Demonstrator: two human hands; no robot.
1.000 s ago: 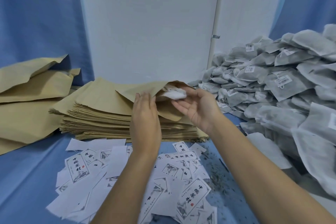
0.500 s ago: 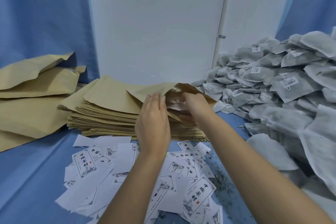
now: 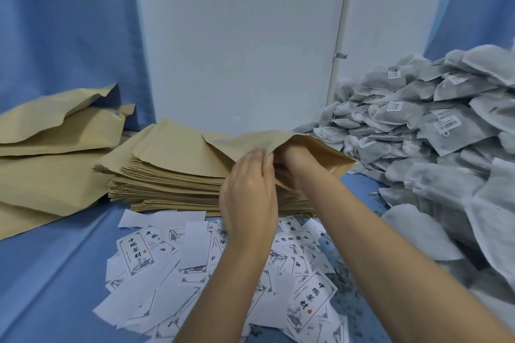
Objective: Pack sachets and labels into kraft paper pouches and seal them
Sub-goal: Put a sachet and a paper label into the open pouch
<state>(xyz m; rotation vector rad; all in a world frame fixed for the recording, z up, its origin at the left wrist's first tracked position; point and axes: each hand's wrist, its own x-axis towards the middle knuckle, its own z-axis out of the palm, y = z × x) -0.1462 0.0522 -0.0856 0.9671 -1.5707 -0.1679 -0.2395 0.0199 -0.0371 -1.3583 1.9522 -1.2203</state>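
Observation:
The top kraft paper pouch (image 3: 245, 140) lies on a stack of flat pouches (image 3: 167, 178), its mouth held open toward me. My left hand (image 3: 248, 198) pinches the upper lip of that mouth. My right hand (image 3: 302, 164) is pushed into the opening up to the knuckles, so its fingers and whatever they hold are hidden. Printed paper labels (image 3: 195, 262) lie scattered in front of the stack. A big heap of grey sachets (image 3: 446, 142) with small tags fills the right side.
Bulging kraft pouches (image 3: 50, 147) are piled at the far left. A white panel (image 3: 237, 36) and blue curtains stand behind. Everything rests on a blue cloth (image 3: 50, 281), with dark herb crumbs (image 3: 345, 295) near my right forearm.
My right hand carried a white sachet from just outside the pouch mouth into the pouch, where it is no longer visible. My left hand kept holding the upper lip.

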